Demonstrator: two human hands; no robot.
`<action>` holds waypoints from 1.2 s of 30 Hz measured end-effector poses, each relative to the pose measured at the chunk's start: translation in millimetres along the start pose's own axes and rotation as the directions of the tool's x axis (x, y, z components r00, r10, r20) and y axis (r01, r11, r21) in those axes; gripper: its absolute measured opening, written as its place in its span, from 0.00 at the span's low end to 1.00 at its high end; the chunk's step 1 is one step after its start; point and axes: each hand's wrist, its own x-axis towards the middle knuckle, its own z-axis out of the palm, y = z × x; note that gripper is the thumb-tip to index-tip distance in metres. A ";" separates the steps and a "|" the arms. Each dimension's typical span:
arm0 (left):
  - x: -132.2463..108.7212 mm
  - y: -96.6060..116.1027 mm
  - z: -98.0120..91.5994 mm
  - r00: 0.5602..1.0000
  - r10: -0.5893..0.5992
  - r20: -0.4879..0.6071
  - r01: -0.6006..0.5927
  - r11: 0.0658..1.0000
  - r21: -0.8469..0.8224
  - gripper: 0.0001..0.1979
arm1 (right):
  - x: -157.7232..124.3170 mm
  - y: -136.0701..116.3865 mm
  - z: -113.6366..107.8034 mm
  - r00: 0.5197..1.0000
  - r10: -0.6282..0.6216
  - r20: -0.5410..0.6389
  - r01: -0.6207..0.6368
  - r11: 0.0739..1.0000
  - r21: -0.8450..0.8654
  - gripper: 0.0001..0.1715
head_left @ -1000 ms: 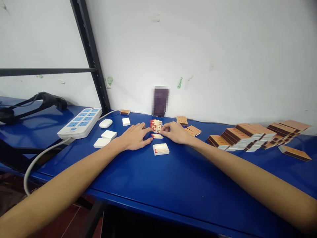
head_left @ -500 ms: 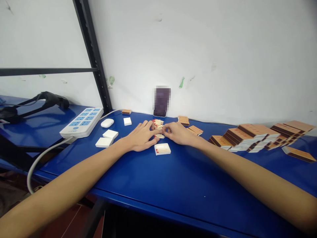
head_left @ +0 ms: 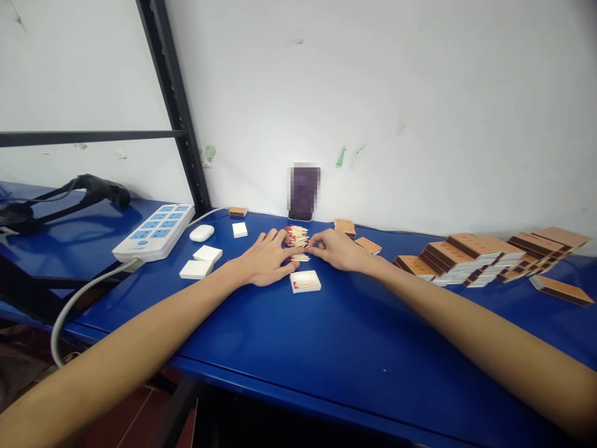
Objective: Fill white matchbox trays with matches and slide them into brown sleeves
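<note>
Further across the match pile than a second ago, the left hand's (head_left: 263,258) forefinger now reaches nearly to the right fingertips; whether they touch, I cannot tell. That left hand lies palm down with its fingers apart, thumb just beside the shallow, white, rectangular cardboard tray (head_left: 308,290) at the centre of the frame, where a few red-tipped matches lie. Across from it, the right hand (head_left: 338,250) is curled, thumb and forefinger close together at the pile's edge; from where I stand, I cannot tell whether a match is clamped between them. Between the hands, just above the tray in the frame, sits the heap of pale wooden matches with red heads (head_left: 297,233), partly covered by the left forefinger. All this rests on a glossy blue tabletop (head_left: 345,336). Brown-and-orange cardboard matchboxes (head_left: 466,258) stand stacked at the right of the frame, and a white power strip with blue sockets (head_left: 153,233) lies at the left
</note>
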 end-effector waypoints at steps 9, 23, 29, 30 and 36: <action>0.2 0.5 0.1 1.000 -0.019 -0.008 0.019 1.000 0.018 0.27 | 0.3 1.5 -7.8 0.996 0.042 0.073 -0.037 0.997 -0.069 0.09; 1.5 1.6 -1.4 1.000 -0.001 0.008 0.001 1.000 0.029 0.25 | -1.1 -4.7 -14.4 0.991 0.045 0.126 -0.032 0.994 -0.103 0.09; 0.4 0.4 -0.6 1.000 -0.015 -0.004 0.015 1.000 0.008 0.26 | -4.6 -0.1 -27.4 0.963 0.103 0.250 -0.079 0.991 -0.106 0.05; 0.2 0.5 -0.9 1.000 -0.013 -0.010 0.013 1.000 0.005 0.26 | -5.1 0.6 -28.7 0.959 0.113 0.258 -0.089 0.991 -0.104 0.05; -1.1 2.4 -4.9 0.998 -0.009 -0.069 0.010 1.000 0.012 0.23 | -7.4 -3.1 -34.8 0.943 0.147 0.299 -0.123 0.988 -0.099 0.10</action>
